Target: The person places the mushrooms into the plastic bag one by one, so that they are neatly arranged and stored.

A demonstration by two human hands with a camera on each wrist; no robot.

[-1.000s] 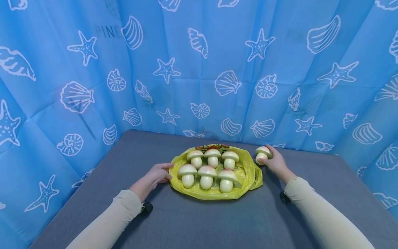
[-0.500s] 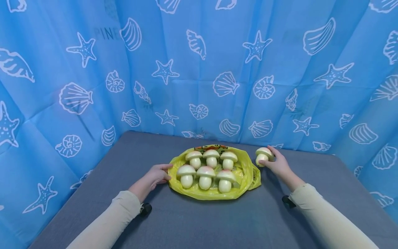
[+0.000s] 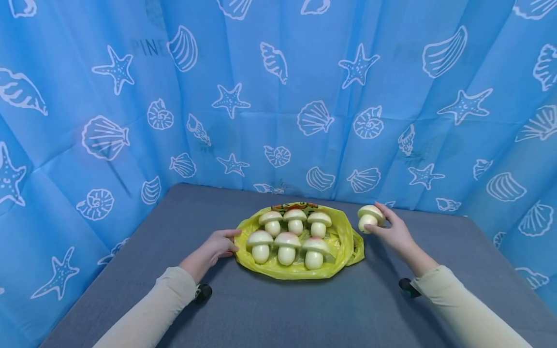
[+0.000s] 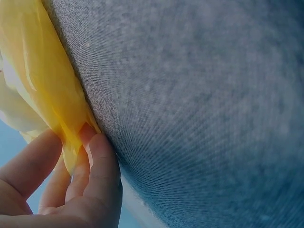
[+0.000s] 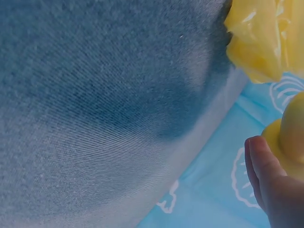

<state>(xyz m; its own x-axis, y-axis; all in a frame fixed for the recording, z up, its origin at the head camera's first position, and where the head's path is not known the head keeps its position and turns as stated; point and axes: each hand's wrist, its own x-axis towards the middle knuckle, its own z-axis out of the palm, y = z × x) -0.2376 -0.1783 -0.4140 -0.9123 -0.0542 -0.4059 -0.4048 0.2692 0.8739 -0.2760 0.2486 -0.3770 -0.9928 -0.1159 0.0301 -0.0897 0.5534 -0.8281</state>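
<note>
A yellow plastic bag point(image 3: 300, 274) lies spread on the table, its mouth rolled open. Inside stand several pale model mushrooms point(image 3: 286, 248) with pink-tinged caps, in two rows. At the bag's left edge is my left hand point(image 3: 217, 244); the left wrist view shows its thumb and fingers point(image 4: 102, 164) pinching the yellow plastic. My right hand point(image 3: 393, 229) grips one more mushroom point(image 3: 367, 222) just beyond the bag's right side, upright with the cap on top. In the right wrist view that mushroom point(image 5: 292, 135) is cut off by the frame edge.
The grey cloth-covered table point(image 3: 278, 314) stretches out in front of the bag. A blue curtain point(image 3: 278, 125) with white shell and starfish prints hangs along the back and sides. A bunched fold of the bag point(image 3: 358, 249) sits below the held mushroom.
My right hand and the mushroom in it have shifted slightly right, away from the bag, with the wrist swinging outward. The left hand stays at the bag's edge. The head view has drifted a little.
</note>
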